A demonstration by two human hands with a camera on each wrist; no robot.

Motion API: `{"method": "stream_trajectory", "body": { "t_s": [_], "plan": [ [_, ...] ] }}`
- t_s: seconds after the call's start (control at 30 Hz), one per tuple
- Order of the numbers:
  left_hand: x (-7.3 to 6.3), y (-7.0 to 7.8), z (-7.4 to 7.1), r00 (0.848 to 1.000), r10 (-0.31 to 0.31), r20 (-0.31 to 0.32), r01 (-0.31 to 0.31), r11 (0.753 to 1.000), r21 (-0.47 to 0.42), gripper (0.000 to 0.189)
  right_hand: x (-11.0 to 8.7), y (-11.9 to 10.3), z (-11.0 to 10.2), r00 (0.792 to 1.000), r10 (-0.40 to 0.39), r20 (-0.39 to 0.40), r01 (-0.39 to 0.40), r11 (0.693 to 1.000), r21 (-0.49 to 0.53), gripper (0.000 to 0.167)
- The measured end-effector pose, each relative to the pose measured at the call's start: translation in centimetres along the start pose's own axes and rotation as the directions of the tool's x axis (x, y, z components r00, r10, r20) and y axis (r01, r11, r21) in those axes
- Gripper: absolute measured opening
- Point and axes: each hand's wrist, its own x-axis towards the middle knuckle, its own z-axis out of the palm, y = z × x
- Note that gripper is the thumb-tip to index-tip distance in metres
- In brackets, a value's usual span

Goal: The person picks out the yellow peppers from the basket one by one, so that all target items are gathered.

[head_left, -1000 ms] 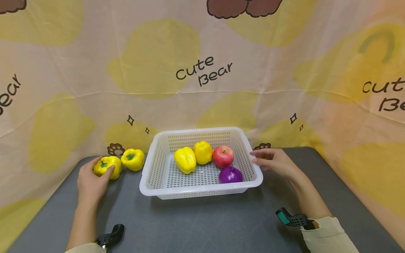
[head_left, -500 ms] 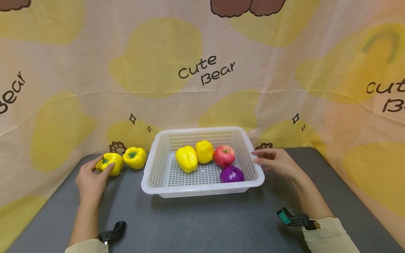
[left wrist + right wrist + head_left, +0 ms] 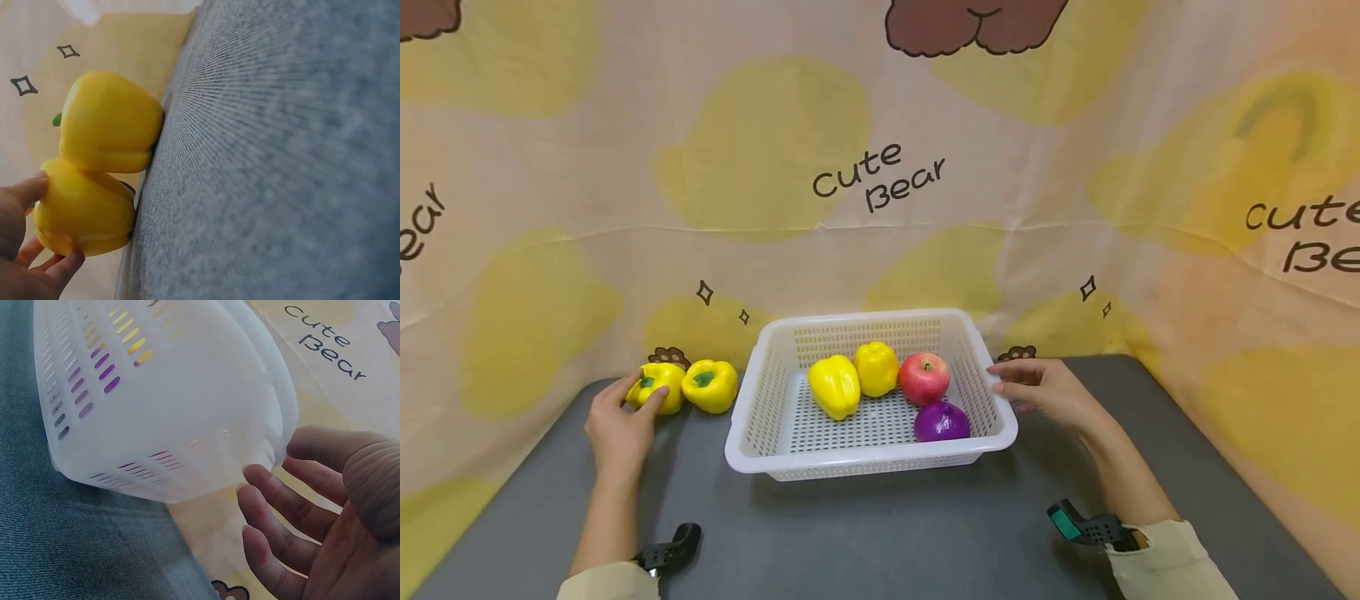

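Note:
My left hand grips a yellow bell pepper at the far left, thumb on one side and fingers on the other. This pepper sits against a second yellow bell pepper; in the left wrist view the gripped pepper and its neighbour touch. A white perforated basket stands in the middle of the table. My right hand holds its right rim, with the thumb at the rim and the fingers curled below it, as the right wrist view shows the basket's lip.
Inside the basket lie two yellow bell peppers, a red apple and a purple onion. Behind the grey table hangs a patterned cloth. Each wrist wears a black strap.
The gripped pepper has shifted slightly back and right, level with and against the other loose pepper. My right hand stays at the basket rim. The head view has tilted a little.

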Motion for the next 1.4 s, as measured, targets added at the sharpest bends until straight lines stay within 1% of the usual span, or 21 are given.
{"method": "stream_trajectory", "body": {
  "t_s": [0.13,0.37,0.53,0.67,0.9,1.0,1.13,1.3,1.4],
  "plan": [
    [0.07,-0.05,-0.10,1.000,-0.008,0.003,0.008,1.000,-0.007,0.056,0.11,-0.28,-0.01,1.000,-0.002,0.005,0.002,1.000,-0.002,0.047],
    [0.09,-0.53,-0.24,0.999,-0.041,0.005,0.042,0.999,-0.020,0.058,0.39,-0.42,0.05,1.000,0.010,0.005,-0.010,1.000,-0.009,0.047],
    [-0.33,-0.87,-0.37,0.999,-0.039,-0.004,0.039,0.999,-0.020,0.061,0.45,-0.47,0.04,1.000,0.005,0.016,-0.005,1.000,-0.020,0.048],
    [-0.27,-0.94,-0.32,0.999,-0.033,-0.003,0.033,0.999,-0.012,0.061,0.29,-0.73,0.06,1.000,0.005,0.014,-0.005,1.000,-0.017,0.049],
    [-0.03,-0.79,-0.28,0.996,-0.082,0.021,0.082,0.997,-0.008,0.065,0.16,-0.78,-0.02,1.000,0.008,0.013,-0.008,1.000,-0.016,0.049],
    [-0.08,-0.68,-0.37,0.995,-0.092,0.028,0.092,0.996,-0.014,0.066,0.17,-0.56,-0.08,1.000,0.011,0.015,-0.011,1.000,-0.016,0.048],
    [0.01,-0.50,-0.49,0.995,-0.094,0.021,0.094,0.995,-0.018,0.067,0.15,-0.35,-0.18,1.000,0.016,0.013,-0.016,1.000,-0.011,0.048],
    [0.06,-0.49,-0.50,0.997,-0.080,0.010,0.080,0.997,0.001,0.066,0.13,-0.24,-0.27,1.000,0.015,0.013,-0.015,1.000,0.003,0.048],
    [0.01,-0.49,-0.49,0.997,-0.079,0.014,0.079,0.997,0.008,0.065,0.13,-0.15,-0.23,1.000,0.012,0.016,-0.012,1.000,0.006,0.048]
  ]
}}
